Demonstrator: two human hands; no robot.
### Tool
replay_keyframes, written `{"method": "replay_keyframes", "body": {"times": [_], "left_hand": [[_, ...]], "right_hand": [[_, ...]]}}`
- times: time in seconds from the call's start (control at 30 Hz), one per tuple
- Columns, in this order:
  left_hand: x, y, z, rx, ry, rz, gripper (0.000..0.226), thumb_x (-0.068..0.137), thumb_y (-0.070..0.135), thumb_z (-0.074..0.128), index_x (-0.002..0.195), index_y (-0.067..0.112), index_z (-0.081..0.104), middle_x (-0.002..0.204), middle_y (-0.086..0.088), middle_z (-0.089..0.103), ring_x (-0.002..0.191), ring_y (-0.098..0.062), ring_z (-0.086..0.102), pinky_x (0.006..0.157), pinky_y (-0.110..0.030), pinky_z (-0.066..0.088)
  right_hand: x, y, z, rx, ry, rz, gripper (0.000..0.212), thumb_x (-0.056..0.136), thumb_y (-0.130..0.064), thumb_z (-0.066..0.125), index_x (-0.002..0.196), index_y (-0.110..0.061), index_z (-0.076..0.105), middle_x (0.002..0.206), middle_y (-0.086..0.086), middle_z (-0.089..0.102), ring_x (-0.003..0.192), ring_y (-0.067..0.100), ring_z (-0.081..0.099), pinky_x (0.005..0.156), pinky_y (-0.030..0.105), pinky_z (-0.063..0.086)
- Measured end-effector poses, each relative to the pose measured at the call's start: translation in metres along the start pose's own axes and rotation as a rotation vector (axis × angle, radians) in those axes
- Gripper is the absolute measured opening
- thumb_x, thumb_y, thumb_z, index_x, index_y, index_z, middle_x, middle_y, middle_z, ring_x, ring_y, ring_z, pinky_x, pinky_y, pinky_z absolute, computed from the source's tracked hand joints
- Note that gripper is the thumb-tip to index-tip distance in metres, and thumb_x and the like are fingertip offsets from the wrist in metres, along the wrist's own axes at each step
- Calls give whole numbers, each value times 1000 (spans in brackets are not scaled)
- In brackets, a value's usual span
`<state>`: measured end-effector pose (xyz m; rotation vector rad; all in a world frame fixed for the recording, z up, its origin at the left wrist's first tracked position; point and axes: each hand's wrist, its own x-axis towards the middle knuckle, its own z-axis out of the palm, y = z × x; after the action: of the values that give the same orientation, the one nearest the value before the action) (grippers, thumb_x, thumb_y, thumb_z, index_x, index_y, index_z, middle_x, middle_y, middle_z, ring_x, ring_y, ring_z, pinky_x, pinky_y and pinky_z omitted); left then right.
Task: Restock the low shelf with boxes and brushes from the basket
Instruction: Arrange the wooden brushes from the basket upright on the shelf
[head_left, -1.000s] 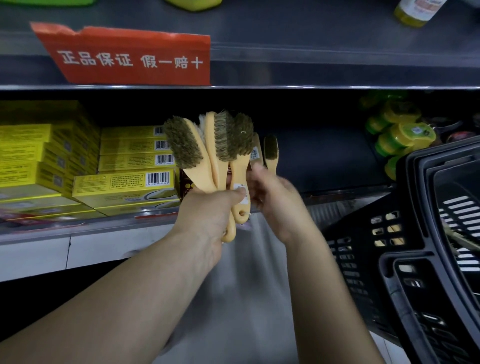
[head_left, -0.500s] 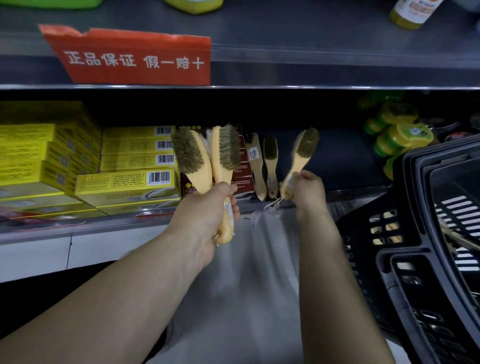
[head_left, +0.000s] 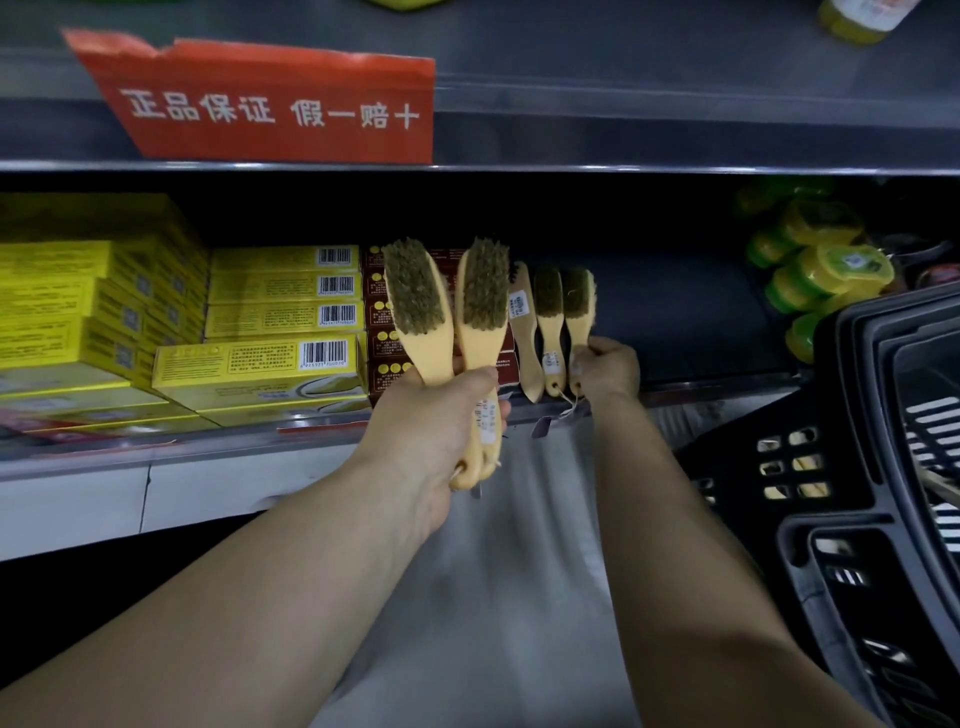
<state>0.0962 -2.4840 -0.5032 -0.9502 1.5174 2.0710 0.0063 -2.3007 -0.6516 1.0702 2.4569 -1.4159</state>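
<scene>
My left hand (head_left: 441, 415) grips the handles of two wooden brushes (head_left: 447, 312), bristle heads up, in front of the low shelf (head_left: 701, 392). My right hand (head_left: 605, 369) holds the handle of a third brush (head_left: 579, 306), standing it upright on the shelf beside two other brushes (head_left: 537, 322) that lean there. Stacked yellow boxes (head_left: 280, 317) fill the shelf's left part, with dark red boxes (head_left: 382, 322) behind the held brushes. The black basket (head_left: 852, 499) is at the right.
A red sign (head_left: 270, 104) hangs on the upper shelf's edge. Green-and-yellow round tins (head_left: 815, 270) sit at the shelf's far right, above the basket rim. The shelf between the standing brushes and the tins is dark and bare.
My right hand has carried its brush from a tilted position in the air down onto the shelf, upright next to the two standing brushes. The left hand has stayed about in place.
</scene>
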Motion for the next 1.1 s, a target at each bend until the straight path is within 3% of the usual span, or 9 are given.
{"method": "replay_keyframes", "body": {"times": [0.1, 0.17, 0.23, 0.3, 0.37, 0.53, 0.6, 0.77, 1.1], "left_hand": [[0, 1, 0, 26, 38, -22, 10, 84, 20, 67, 80, 16, 60, 62, -6, 62, 41, -16, 57, 35, -21, 43], [1, 2, 0, 25, 54, -15, 11, 83, 22, 68, 80, 15, 60, 60, -5, 62, 33, -12, 55, 35, -21, 42], [3, 3, 1, 35, 54, -4, 11, 82, 24, 69, 78, 18, 61, 50, 0, 64, 31, -9, 55, 38, -23, 44], [4, 3, 2, 34, 58, 14, 11, 81, 24, 70, 75, 21, 61, 47, 7, 64, 34, -8, 58, 41, -24, 45], [6, 2, 2, 28, 61, 28, 10, 81, 22, 71, 76, 22, 62, 57, 4, 67, 41, -9, 61, 41, -23, 47], [7, 1, 3, 78, 53, 27, 4, 83, 24, 69, 82, 23, 65, 73, 1, 68, 52, -10, 63, 39, -18, 44], [5, 1, 4, 126, 83, 45, 7, 84, 30, 67, 81, 25, 65, 73, 4, 63, 59, -9, 56, 40, -17, 40], [9, 1, 3, 169, 133, 78, 28, 92, 38, 54, 103, 16, 65, 68, 4, 49, 60, -13, 44, 52, -23, 34], [9, 4, 12, 121, 163, 41, 29, 93, 27, 39, 87, 17, 66, 74, -3, 48, 59, -17, 43, 51, -22, 31]], "right_hand": [[-8, -9, -7, -86, 57, -29, 26, 95, -15, 47, 113, -4, 61, 115, 15, 61, 96, 26, 59, 85, 32, 47], [-31, -23, -16, 24, 84, -104, 25, 96, -23, 47, 110, -9, 62, 108, 9, 65, 96, 22, 63, 77, 28, 50], [-69, -37, -24, 297, -102, -155, 27, 95, -35, 49, 92, -16, 68, 79, -5, 70, 74, 7, 67, 60, 19, 51], [-110, -47, -32, 440, -418, -173, 33, 92, -42, 51, 86, -15, 71, 75, -1, 72, 68, 10, 68, 59, 20, 53], [-139, -50, -37, 478, -630, -200, 26, 91, -31, 56, 100, -9, 68, 87, 9, 73, 77, 18, 70, 64, 28, 56], [-150, -45, -42, 494, -756, -177, 28, 90, 0, 54, 117, -5, 61, 107, 18, 68, 95, 27, 67, 81, 42, 56], [-134, -40, -42, 520, -647, -155, 24, 91, 0, 52, 111, -5, 64, 96, 10, 71, 85, 22, 68, 72, 36, 58], [-54, -22, -45, 238, 19, -38, 24, 92, -3, 48, 102, -11, 68, 88, 1, 69, 80, 15, 64, 64, 22, 47], [7, 1, -40, -132, 16, 0, 25, 86, 0, 48, 103, 6, 66, 103, 22, 67, 93, 29, 62, 83, 37, 49]]}}
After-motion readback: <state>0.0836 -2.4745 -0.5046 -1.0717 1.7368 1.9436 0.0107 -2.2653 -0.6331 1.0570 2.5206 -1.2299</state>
